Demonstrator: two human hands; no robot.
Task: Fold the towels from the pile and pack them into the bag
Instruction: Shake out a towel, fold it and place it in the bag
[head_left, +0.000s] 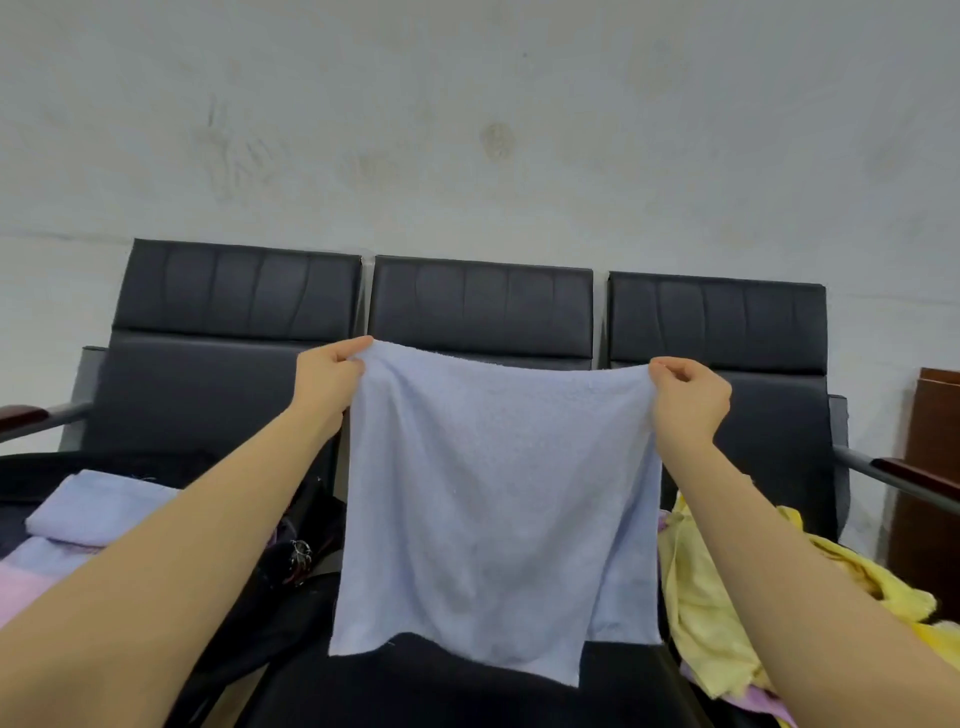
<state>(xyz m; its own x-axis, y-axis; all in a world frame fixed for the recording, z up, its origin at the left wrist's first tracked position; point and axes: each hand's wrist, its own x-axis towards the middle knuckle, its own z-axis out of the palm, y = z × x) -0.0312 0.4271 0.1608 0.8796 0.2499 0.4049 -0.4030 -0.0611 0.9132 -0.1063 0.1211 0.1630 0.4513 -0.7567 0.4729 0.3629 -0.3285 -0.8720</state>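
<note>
Nearest, both forearms reach forward from the bottom corners of the view. Left hand pinches the upper left corner of a light blue towel; right hand pinches the upper right corner, fingers curled onto the hem. Towel hangs in the air, spread between the two hands, top edge sagging slightly, lower edge dangling just above the front of the middle seat. Judgement: held up by two corners so the cloth hangs flat and square, ready for a first fold; fold not yet made.

Left seat: black bag lies there, with folded towels, lilac-blue over pink, on or in it. Cannot tell whether they sit inside the opening; left forearm covers much of the bag. A small shiny fitting shows near the bag's edge, too small to name.

Right seat: pile of unfolded yellow towels, a purple one beneath, partly hidden by the right forearm and cut off at the frame's lower edge.

Farther back: three black backrests, armrests at either end, a brown cabinet cut off at right, then a stained pale wall.
</note>
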